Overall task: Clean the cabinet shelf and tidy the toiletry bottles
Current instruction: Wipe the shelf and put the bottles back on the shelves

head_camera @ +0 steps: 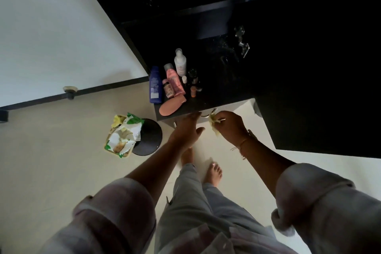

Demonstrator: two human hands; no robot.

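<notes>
Your left hand (186,128) reaches with straight fingers to the dark counter's (216,97) front edge. Your right hand (232,126) pinches a crumpled yellow wipe (214,125), half hidden by the fingers. The toiletry bottles (169,82) cluster at the counter's left corner, and everything behind them is lost in shadow.

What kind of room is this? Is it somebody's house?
Most likely a bathroom or dressing corner at home. Toiletry bottles stand on a dark cabinet, a small bin sits on the pale floor, and the person has bare feet. Their right hand grips a yellowish wipe.
</notes>
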